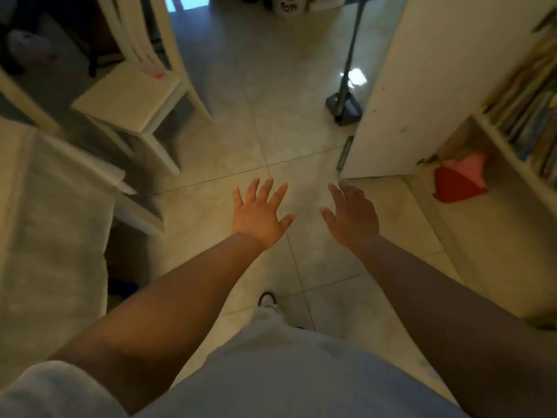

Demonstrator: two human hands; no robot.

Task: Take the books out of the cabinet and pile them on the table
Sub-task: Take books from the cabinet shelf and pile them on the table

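The books (pixel 526 116) stand packed upright on a shelf of the white cabinet (pixel 401 86) at your far right, spines out, half cut off by the frame edge. On the shelf below them lies a red-and-pink thing (pixel 459 179) (too blurred to name). Your hands are well apart from all of that. Your left hand (pixel 260 214) is stretched out in front of you, palm down, fingers spread and straight, holding nothing. Your right hand (pixel 352 215) hangs beside it, also flat with its fingers loose and empty, nearer the cabinet's lower corner but not touching it. Both hover over the tiled floor (pixel 286 140). To your left a table (pixel 45 206) with a pale cloth fills the frame's edge, and a white chair (pixel 132 95) stands just beyond it. A dark broom (pixel 345 107) leans upright on the floor beside the cabinet's side panel. Your foot (pixel 267 300) shows below, between your forearms.
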